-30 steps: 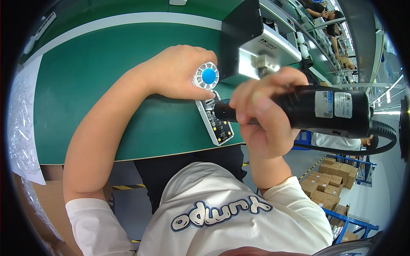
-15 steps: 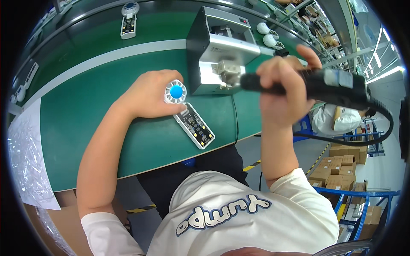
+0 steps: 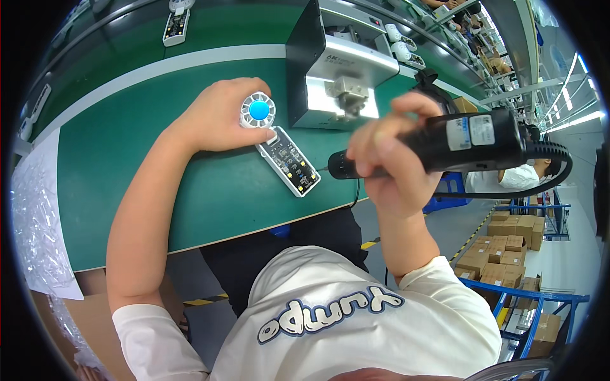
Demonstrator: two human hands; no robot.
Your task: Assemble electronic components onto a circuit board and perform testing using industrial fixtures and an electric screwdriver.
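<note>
Left hand (image 3: 219,117) curls around device (image 3: 290,166), right hand (image 3: 397,151) around screwdriver (image 3: 467,141).

The person wears a loose cream-white fabric T-shirt (image 3: 298,270) with short, plain sleeves (image 3: 152,336) and puffy white lettering (image 3: 330,315) outlined in dark blue, plus black fabric trousers (image 3: 333,236). The left hand (image 3: 219,115) and right hand (image 3: 395,155) are bare.

A green workbench (image 3: 127,108) carries a silver-and-black machine (image 3: 356,58), a white-cased circuit board (image 3: 289,162) and, at left, a white sheet (image 3: 63,277).
</note>
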